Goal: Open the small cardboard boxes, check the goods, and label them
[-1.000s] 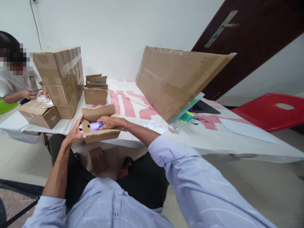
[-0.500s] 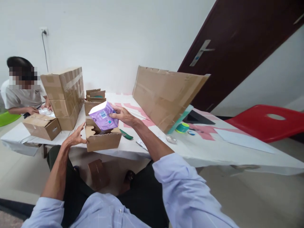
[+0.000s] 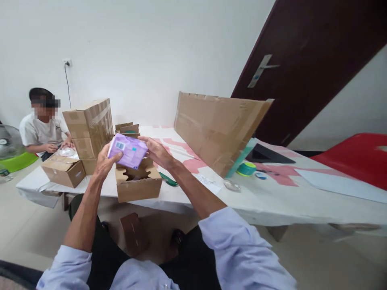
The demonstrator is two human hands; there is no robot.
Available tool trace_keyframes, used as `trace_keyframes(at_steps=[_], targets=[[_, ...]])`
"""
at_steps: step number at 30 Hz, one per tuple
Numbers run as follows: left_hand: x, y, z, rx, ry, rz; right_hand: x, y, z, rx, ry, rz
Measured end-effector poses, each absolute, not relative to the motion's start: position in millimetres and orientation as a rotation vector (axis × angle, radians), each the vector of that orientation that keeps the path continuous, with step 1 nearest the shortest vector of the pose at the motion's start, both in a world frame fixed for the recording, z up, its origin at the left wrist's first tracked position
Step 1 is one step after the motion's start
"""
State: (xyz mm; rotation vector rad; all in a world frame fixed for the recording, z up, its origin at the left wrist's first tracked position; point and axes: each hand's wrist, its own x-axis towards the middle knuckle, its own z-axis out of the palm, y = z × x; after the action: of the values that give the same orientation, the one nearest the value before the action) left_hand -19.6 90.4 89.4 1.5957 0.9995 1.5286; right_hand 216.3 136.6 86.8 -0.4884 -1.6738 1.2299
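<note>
I hold a purple soft packet [image 3: 128,150] with both hands just above a small open cardboard box [image 3: 138,187] at the table's near edge. My left hand [image 3: 104,162] grips the packet's left end, fingers wrapped under it. My right hand [image 3: 156,152] holds its right end with thumb and fingers closed on it. The box's torn flaps stand open and its inside looks dark.
A stack of taped cartons [image 3: 89,129] and a low carton [image 3: 63,172] stand at the left, where another person [image 3: 42,128] sits working. A large flat cardboard sheet [image 3: 216,129] leans across the table [image 3: 272,197]. A green knife [image 3: 168,180], tape roll [image 3: 246,169] and red chair [image 3: 356,157] lie to the right.
My right hand lifted the purple packet out of the small box. My left hand left the box's side and took hold of the packet's left end.
</note>
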Motion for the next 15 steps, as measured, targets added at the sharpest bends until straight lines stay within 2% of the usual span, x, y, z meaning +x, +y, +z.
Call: trace_keyframes(at_steps=[4, 15], targets=[[-12, 100, 85, 1.472, 1.021, 1.731, 207, 138, 78, -0.467, -1.546, 1.128], [-35, 136, 89, 1.694, 1.026, 1.271, 198, 199, 57, -0.699, -1.426, 1.085]])
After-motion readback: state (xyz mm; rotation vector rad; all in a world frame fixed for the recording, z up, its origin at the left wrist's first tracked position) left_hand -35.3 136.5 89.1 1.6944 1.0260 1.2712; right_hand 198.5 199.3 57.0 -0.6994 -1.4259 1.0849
